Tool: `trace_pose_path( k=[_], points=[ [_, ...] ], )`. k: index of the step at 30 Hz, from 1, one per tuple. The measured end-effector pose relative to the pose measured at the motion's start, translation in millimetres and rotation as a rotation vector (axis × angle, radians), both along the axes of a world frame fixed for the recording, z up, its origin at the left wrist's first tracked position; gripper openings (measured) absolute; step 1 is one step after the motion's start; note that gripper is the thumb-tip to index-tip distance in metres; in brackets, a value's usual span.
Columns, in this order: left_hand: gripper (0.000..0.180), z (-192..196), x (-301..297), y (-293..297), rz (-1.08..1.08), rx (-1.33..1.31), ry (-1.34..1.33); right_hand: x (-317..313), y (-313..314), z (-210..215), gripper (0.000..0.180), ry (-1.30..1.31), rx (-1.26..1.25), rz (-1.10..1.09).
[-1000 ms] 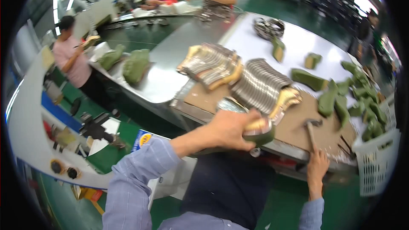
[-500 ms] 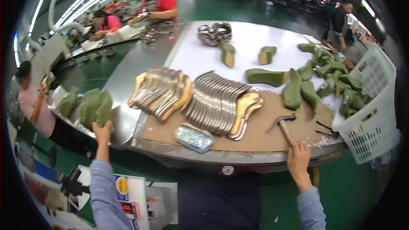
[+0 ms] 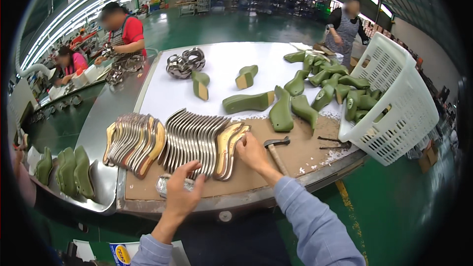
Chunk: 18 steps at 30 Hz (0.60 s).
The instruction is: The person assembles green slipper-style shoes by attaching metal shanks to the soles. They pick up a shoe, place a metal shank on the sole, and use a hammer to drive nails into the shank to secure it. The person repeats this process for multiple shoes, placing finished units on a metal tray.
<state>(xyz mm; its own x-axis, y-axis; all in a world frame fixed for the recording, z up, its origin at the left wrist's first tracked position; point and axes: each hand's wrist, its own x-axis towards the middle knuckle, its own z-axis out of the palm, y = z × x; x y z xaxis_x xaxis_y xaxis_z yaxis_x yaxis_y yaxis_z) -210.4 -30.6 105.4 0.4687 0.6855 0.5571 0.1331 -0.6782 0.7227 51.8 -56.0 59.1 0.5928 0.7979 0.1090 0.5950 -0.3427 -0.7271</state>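
My right hand (image 3: 256, 152) has its fingers closed at the edge of a tan-faced shoe insole (image 3: 227, 149), the end one of a tightly packed row. Beside it runs the row of curved silver-edged insoles (image 3: 193, 138). My left hand (image 3: 182, 192) is open, thumb and fingers apart, just in front of that row and holding nothing. Partly behind it lies a small silvery block (image 3: 161, 185). A second row of insoles (image 3: 129, 140) leans farther left. Right of my right hand, a hammer (image 3: 277, 156) rests on the brown board, its handle partly hidden by my arm.
Green shoe lasts (image 3: 282, 111) spread over the table's right side, beside a tilted white basket (image 3: 394, 123). More lasts (image 3: 83, 172) stand on a metal tray at left. Pincers (image 3: 335, 143) lie near the basket. Metallic straps (image 3: 185, 63) sit at the back. Other people work around.
My right hand has let go of the hammer and moved left to the end insole. My left hand has left the green lasts and come right, before the insoles. The view has turned right.
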Motion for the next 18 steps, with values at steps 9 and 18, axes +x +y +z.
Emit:
trace_pose_path(
  k=[9, 18],
  points=[
    [0.071, -45, 96, -2, -0.070, 0.194, 0.452, 16, 3, -11, 0.032, 0.010, -0.049, 0.042],
    [0.068, -42, 110, 5, -0.052, 0.332, 0.600, 20, 18, -19, 0.032, 0.127, 0.167, -0.013]
  ],
)
